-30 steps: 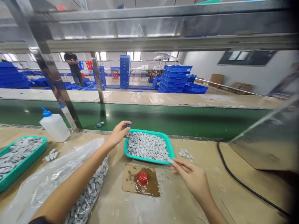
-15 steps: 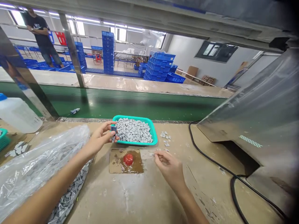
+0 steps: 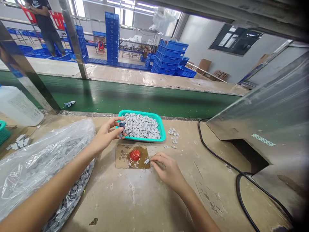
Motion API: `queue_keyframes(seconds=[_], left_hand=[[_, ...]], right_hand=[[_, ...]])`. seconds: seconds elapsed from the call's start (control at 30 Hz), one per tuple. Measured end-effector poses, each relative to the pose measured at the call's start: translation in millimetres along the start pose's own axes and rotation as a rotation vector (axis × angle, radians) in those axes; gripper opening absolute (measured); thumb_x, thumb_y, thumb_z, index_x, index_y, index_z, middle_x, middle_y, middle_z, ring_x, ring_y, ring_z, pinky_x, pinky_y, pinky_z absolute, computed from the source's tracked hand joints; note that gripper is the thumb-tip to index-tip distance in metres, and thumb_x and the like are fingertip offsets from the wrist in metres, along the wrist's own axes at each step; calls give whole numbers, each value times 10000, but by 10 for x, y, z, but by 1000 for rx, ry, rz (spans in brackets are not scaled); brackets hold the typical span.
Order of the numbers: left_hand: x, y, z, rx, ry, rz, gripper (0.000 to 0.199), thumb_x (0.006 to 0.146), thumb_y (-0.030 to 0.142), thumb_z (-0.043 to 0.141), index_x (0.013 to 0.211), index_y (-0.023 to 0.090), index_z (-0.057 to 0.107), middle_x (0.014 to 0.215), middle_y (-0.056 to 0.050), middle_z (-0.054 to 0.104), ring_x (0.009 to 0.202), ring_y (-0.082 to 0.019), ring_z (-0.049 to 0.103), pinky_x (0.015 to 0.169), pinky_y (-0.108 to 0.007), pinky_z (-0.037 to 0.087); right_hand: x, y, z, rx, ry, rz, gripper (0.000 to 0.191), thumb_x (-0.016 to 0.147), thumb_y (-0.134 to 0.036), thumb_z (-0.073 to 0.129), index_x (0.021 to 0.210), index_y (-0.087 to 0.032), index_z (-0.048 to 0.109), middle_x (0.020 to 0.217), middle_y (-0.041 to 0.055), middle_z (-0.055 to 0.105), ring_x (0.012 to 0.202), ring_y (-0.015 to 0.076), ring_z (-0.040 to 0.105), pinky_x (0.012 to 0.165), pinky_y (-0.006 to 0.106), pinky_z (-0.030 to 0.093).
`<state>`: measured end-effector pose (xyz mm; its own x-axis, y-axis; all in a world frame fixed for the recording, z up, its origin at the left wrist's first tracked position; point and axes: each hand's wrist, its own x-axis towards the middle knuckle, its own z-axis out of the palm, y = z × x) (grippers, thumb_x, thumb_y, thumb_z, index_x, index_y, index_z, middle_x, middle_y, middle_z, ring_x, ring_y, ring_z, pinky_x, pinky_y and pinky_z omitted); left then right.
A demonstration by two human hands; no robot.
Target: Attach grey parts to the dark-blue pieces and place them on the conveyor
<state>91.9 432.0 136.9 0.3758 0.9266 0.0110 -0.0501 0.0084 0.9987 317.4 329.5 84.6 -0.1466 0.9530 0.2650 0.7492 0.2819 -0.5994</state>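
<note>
My left hand (image 3: 105, 136) pinches a small blue-grey part (image 3: 121, 128) between fingers and thumb, at the rim of the teal tray (image 3: 163, 135) of grey pieces. Right hand (image 3: 167, 169): fingers loosely curled, just beside a small white piece (image 3: 146, 161) on the cardboard mat (image 3: 122, 158), near the red dome (image 3: 135, 155).

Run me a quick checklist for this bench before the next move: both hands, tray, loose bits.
1. Left hand grip on the small dark part: ok, pinched between thumb and fingers.
2. Right hand contact with the small pale tag: cannot tell, fingertips are right beside it.
3. Teal tray level on the bench, grey tags inside the rim: ok.
4. Loose tags right of the tray: not ok, outside it on the bench.
5. Red domed object on the stained cardboard: what it is, cannot tell.
</note>
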Motion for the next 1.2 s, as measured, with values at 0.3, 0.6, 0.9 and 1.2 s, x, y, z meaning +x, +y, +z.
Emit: queue_keyframes(seconds=[0.3,0.6,0.9,1.2], left_hand=[[-4,-22,-8,24,-14,4,311,757,310,521,1058,244,480,891,2,459,763,-136,576,701,-301,478],[2,-37,-21,10,-5,4,319,744,319,533,1052,247,490,910,-6,481,772,-145,573,711,-320,475],[-7,-14,-5,48,-3,-13,315,760,322,516,1062,242,474,909,-8,470,776,-148,577,721,-320,475],[20,-20,-33,114,-43,-41,346,701,292,590,1030,220,512,769,3,545,720,-138,551,769,-325,407]], right_hand=[[126,-18,14,-189,-151,-213,146,783,-75,489,807,-166,600,747,49,539,734,174,513,640,297,450],[157,-18,-14,-217,-207,-195,141,757,-47,473,721,-158,551,747,47,529,745,174,500,642,287,439],[254,180,-346,-263,3,-26,174,763,-144,460,877,-168,589,703,28,585,633,157,538,567,261,430],[1203,320,-335,-470,-52,-24,189,656,4,507,593,-157,584,654,59,599,703,189,549,587,251,390]])
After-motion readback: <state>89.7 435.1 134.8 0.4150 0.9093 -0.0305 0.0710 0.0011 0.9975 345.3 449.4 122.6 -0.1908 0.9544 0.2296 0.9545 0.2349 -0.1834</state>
